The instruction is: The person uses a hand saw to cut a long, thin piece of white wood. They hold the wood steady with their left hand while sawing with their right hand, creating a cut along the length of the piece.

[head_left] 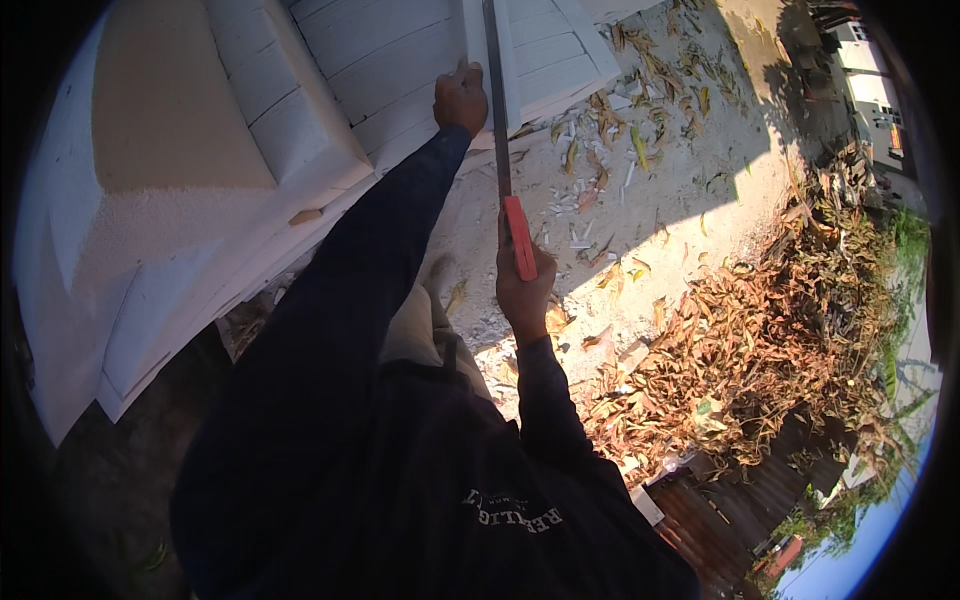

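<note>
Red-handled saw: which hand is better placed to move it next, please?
Probably the right hand: it grips the red handle. The left hand is beside the blade, at the white boards, away from the handle.

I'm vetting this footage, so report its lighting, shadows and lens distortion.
Head view: hard sun brightens the leaf pile; a sharp shadow edge crosses the ground; the left hand and white blocks around it sit in shade; dark clothing loses detail; fisheye distortion tips sky into the lower right, inside a black rim.
</note>
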The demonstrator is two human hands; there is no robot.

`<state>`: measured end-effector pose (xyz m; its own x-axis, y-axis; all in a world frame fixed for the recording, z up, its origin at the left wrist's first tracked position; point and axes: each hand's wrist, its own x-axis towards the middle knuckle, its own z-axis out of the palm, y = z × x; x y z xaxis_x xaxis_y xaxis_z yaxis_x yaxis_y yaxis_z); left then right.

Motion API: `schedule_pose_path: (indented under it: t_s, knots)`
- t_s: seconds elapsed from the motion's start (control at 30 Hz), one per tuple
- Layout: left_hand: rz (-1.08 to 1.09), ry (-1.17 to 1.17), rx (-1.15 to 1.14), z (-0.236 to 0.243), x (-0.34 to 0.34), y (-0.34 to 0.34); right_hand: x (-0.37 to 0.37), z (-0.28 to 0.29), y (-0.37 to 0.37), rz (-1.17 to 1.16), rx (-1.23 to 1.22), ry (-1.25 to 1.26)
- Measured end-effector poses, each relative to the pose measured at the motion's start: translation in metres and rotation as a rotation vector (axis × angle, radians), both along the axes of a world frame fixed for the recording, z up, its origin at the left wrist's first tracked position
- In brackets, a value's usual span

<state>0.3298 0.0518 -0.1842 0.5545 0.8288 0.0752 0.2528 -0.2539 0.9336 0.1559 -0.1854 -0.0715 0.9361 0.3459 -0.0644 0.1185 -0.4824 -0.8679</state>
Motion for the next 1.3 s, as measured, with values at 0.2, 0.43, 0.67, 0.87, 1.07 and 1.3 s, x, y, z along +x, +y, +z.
schedule_pose_path:
  t_s: [0.2, 0.43, 0.67, 0.87, 1.07, 1.3]
  knots:
    - [0.03, 0.011, 0.1, -0.014, 0.002, 0.0, 0.005, -0.002, 0.008, 0.031, -0.049, 0.036]
    - [0.003, 0.01, -0.021, -0.003, -0.001, 0.003, -0.044, 0.002, -0.028, -0.021, -0.085, 0.055]
    - [-0.022, 0.045, 0.056, 0.002, 0.003, 0.002, 0.031, 0.0, 0.015, 0.004, 0.037, 0.014]
    - [0.002, 0.099, -0.032, 0.003, -0.005, 0.0, -0.062, 0.0, -0.03, -0.092, 0.011, -0.008]
    - [-0.001, -0.029, -0.009, 0.001, 0.001, 0.0, 0.008, -0.005, 0.01, -0.019, 0.059, -0.008]
    - [0.03, -0.03, 0.015, -0.009, 0.003, 0.004, -0.053, -0.029, -0.033, -0.116, 0.093, -0.156]
